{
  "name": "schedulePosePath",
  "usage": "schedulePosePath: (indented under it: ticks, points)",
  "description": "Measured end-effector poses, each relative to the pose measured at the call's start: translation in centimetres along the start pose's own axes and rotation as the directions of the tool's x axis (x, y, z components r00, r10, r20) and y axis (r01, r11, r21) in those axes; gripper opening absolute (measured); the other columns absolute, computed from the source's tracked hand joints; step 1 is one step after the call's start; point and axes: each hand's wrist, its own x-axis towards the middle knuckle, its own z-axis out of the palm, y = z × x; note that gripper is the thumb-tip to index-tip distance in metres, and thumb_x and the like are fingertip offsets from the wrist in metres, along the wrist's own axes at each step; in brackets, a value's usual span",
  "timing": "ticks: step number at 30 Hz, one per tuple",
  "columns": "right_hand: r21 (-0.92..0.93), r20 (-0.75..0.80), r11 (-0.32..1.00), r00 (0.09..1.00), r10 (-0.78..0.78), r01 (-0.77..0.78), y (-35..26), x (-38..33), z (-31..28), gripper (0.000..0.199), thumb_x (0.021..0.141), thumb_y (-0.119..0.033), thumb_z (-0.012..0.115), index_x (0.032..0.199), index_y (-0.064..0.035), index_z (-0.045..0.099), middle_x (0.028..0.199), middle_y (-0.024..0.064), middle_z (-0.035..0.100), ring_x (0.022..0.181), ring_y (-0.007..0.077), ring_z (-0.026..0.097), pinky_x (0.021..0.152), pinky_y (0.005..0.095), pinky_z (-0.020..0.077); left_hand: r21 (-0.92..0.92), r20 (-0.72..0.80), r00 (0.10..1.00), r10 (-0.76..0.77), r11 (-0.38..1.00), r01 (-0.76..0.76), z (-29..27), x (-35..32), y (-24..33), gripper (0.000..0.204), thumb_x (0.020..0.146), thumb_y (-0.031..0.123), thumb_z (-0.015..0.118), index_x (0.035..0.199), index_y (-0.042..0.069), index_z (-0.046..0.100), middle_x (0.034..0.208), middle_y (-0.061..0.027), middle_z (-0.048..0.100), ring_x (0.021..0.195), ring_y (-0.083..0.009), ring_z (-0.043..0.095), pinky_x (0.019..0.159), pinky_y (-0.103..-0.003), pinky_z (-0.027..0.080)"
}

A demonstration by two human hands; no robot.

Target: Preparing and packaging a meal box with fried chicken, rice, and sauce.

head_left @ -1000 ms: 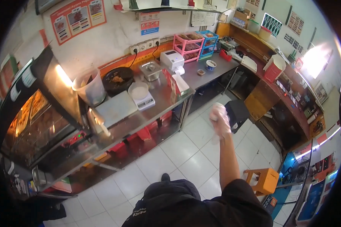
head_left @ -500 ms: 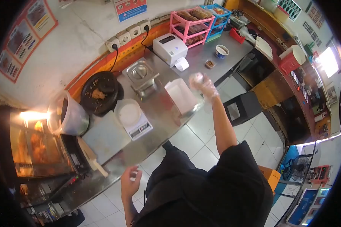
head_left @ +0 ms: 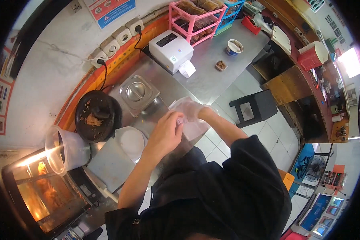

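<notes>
"Where are the hands?"

"Together at the centre of the frame. The right hand (head_left: 195,111) wears a clear plastic glove (head_left: 185,105); the left hand (head_left: 164,133) looks bare and reaches across to it."

"How is each gripping?"

"The left's fingers curl in by the thumb, at the plastic. They may be pinching it, but blur hides the contact, so I can't tell. The right's fingers are lost in the film; I can't tell whether they are spread or pressed together."

"And the step in hand?"

"My reading: the glove is being worked or adjusted on the right hand."

"What does the next move call for?"

"A light, sure pinch on the film, I'd judge, with the right hand steady so that it doesn't tear."

"Anything close by?"

"A lidded steel pan (head_left: 137,93) just left of centre, a white printer (head_left: 171,51) above, and a dark round dish (head_left: 85,120) further left."
</notes>
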Motion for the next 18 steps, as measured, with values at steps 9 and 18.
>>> schedulePosePath:
  ticks: [9,18]
  points:
    - [0.153,-0.451,0.909,0.792,0.413,-0.387,0.0,-4.1,3.3,0.043,0.09,-0.03,0.059,0.116,0.0053,0.06,0.11,0.0201,0.067,0.107,0.0344,0.064,0.097,0.0463,0.047,0.519,0.52,0.834,-0.184,0.844,-0.137,3.6,5.0,-3.8,0.036,0.087,0.023,0.067,0.113,-0.001,0.061,0.116,-0.0188,0.064,0.11,-0.037,0.063,0.1,-0.049,0.046]
    - [0.554,-0.399,0.817,0.81,0.429,-0.16,2.4,-8.0,4.1,0.036,0.09,-0.019,0.063,0.114,0.0069,0.065,0.103,0.0151,0.071,0.093,0.0265,0.07,0.087,0.0399,0.0548,0.663,0.551,0.795,-0.254,0.712,-0.233,7.3,7.7,-5.9,0.027,0.081,0.011,0.065,0.104,-0.001,0.067,0.112,-0.0224,0.066,0.104,-0.0395,0.067,0.082,-0.046,0.057]
